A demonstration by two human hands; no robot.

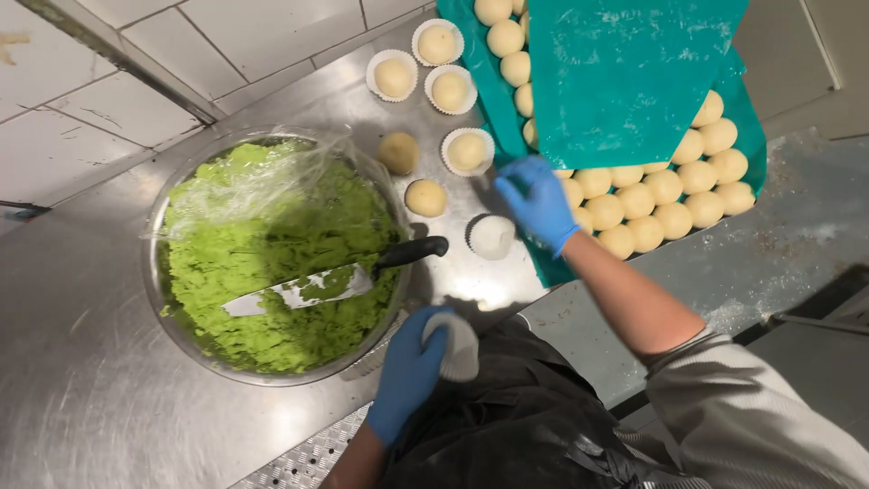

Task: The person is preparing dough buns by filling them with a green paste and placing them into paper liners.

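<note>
left hand (407, 371) gripping paper cups (459, 347), right hand (536, 201) open over dough balls (634, 213), knife (330, 281) in green filling (272, 263)

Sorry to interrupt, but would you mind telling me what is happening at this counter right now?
A person in blue gloves works at a steel counter. The left hand holds a stack of white paper cups. The right hand reaches to the dough balls on a teal sheet. A spatula lies across a metal bowl of green paste. Beside it sit several dough balls already in cups, two bare ones and one empty cup.
</note>
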